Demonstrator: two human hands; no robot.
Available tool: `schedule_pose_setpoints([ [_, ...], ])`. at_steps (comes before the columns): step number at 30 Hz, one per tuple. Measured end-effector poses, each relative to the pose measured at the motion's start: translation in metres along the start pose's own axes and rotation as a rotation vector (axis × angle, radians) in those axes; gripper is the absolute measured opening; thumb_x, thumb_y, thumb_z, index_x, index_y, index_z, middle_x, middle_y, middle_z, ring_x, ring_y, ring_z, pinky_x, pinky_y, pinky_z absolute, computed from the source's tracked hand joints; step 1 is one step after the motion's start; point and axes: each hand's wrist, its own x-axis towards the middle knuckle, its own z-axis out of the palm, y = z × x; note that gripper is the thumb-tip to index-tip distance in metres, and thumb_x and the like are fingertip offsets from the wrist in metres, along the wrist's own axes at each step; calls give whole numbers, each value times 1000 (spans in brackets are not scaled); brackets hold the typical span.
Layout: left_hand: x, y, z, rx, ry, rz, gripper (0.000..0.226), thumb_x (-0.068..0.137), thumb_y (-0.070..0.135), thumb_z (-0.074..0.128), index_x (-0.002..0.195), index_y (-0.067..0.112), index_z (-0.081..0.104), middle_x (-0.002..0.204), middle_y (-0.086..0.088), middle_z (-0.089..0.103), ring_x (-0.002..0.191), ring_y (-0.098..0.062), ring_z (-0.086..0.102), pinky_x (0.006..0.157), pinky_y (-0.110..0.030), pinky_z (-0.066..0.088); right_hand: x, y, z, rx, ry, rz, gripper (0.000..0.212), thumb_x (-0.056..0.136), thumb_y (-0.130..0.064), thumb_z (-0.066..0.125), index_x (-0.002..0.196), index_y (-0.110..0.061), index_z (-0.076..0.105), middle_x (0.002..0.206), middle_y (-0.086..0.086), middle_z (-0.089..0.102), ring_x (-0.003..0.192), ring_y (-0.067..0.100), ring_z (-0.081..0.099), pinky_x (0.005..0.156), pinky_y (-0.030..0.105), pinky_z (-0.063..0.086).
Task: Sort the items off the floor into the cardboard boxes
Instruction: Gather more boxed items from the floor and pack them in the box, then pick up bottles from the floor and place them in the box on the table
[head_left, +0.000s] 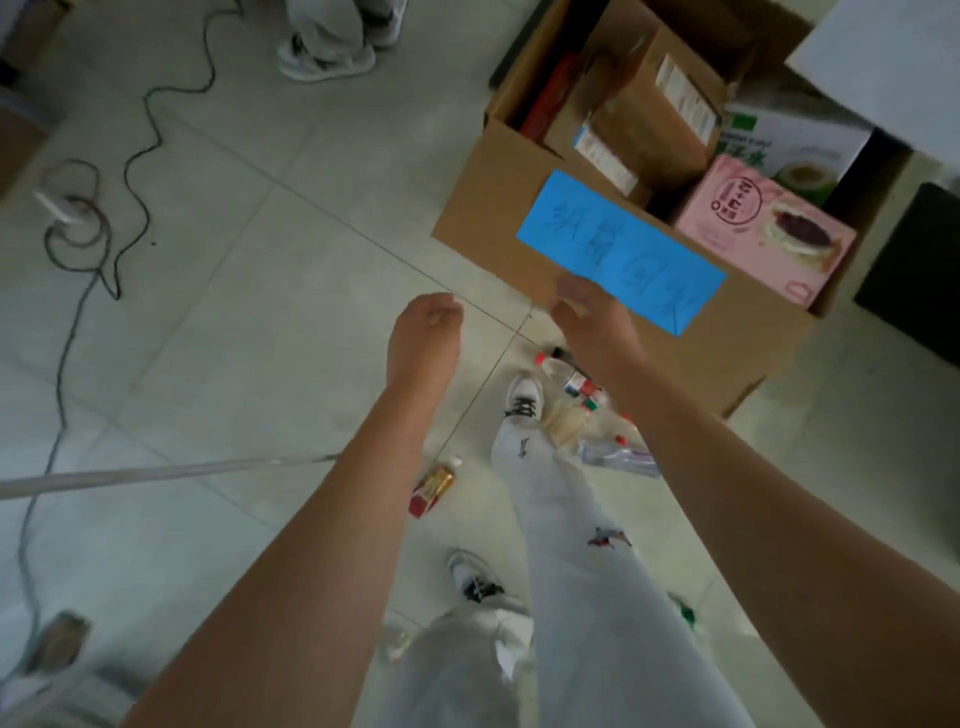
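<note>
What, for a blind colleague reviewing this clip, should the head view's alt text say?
A person's left hand, curled, and right hand reach toward a cardboard box with a blue label that holds a pink carton and other packages. Plastic bottles lie on the tiled floor by their feet.

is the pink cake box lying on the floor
No, the pink cake box sits inside the open cardboard box that bears the blue label, next to a green-and-white carton.
</note>
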Motion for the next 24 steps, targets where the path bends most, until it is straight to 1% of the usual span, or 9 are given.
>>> schedule_pose_setpoints([
  [3, -58, -40, -18, -91, 29, -50, 29, 82, 27, 55, 109, 24, 66, 109, 4, 70, 103, -17, 65, 89, -34, 51, -58, 10, 2, -33, -9, -22, 37, 95, -35, 55, 131, -28, 57, 128, -9, 62, 112, 12, 58, 83, 21, 41],
  [6, -99, -73, -19, -159, 24, -82, 28, 86, 25, 57, 112, 23, 65, 110, 5, 69, 104, -12, 64, 90, -32, 49, -93, 6, -5, -62, -41, -42, 34, 95, -34, 55, 128, -28, 60, 110, -18, 65, 86, -8, 58, 62, 4, 39],
  [8, -120, -89, -11, -215, 0, -117, 26, 89, 19, 56, 113, 22, 64, 109, 4, 70, 101, -12, 65, 85, -25, 49, -109, -2, -15, -85, -78, -42, 32, 95, -31, 56, 126, -25, 62, 92, -24, 60, 65, -15, 55, 51, -1, 36],
  [10, -138, -101, 1, -279, -21, -144, 27, 91, 12, 55, 116, 15, 63, 107, -1, 70, 96, -13, 63, 74, -14, 47, -122, -7, -27, -103, -89, -30, 30, 94, -31, 58, 122, -24, 64, 83, -24, 57, 57, -18, 54, 46, -1, 35],
  [14, -168, -125, 30, -286, -105, -199, 23, 92, 13, 54, 113, 15, 63, 110, -3, 69, 98, -14, 62, 79, -20, 45, -148, 13, -45, -153, -131, 72, 29, 93, -32, 59, 121, -26, 65, 89, -12, 63, 62, -6, 56, 51, 7, 42],
  [17, -181, -155, 54, -208, -167, -202, 18, 91, 20, 52, 104, 27, 63, 118, 0, 68, 108, -14, 62, 93, -30, 48, -163, 58, -48, -155, -147, 149, 17, 93, -25, 59, 108, -24, 68, 97, 0, 67, 82, 13, 61, 72, 24, 49],
  [19, -187, -178, 68, -181, -196, -235, 16, 92, 19, 51, 101, 29, 61, 121, -2, 66, 113, -19, 61, 102, -39, 45, -170, 97, -45, -129, -172, 210, 21, 93, -18, 59, 112, -16, 68, 100, 4, 66, 87, 17, 60, 81, 33, 49],
  [22, -194, -217, 91, -219, -173, -337, 16, 92, 15, 54, 103, 24, 61, 122, -7, 65, 114, -24, 60, 105, -42, 43, -179, 163, -40, -153, -174, 350, 30, 92, -19, 61, 122, -16, 65, 108, 9, 65, 90, 22, 60, 80, 35, 47],
  [24, -199, -242, 107, -207, -135, -380, 19, 91, 15, 56, 107, 21, 63, 121, -7, 66, 111, -22, 62, 104, -39, 45, -183, 206, -39, -167, -206, 415, 34, 91, -20, 63, 124, -14, 63, 104, 12, 64, 86, 26, 59, 76, 37, 47],
])
